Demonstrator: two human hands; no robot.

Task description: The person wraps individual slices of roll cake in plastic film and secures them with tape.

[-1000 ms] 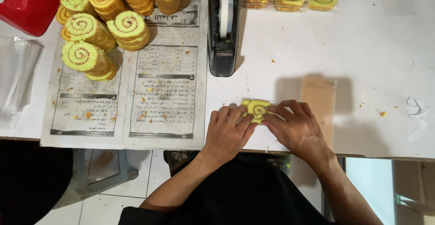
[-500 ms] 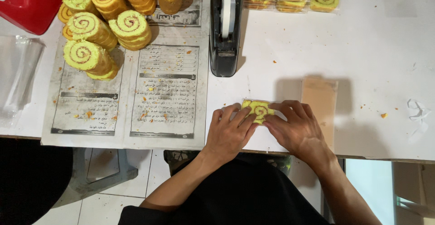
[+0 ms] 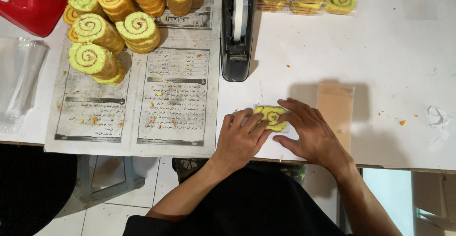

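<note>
at the near edge of the white table [image 3: 380, 41], seen from the head camera, both hands press on a swirl cake slice in clear wrap [image 3: 271, 117]. the left hand [image 3: 242, 138] lays curled fingers on its left side, the right hand [image 3: 311, 134] pinches its right edge. far left on newspaper [image 3: 175, 98] stand stacked swirl cakes [image 3: 111, 22], with a black tape dispenser [image 3: 237, 31] just right of them.

Both hands [image 3: 275, 136] hide most of the wrapped roll slice [image 3: 271, 116], perhaps.
</note>
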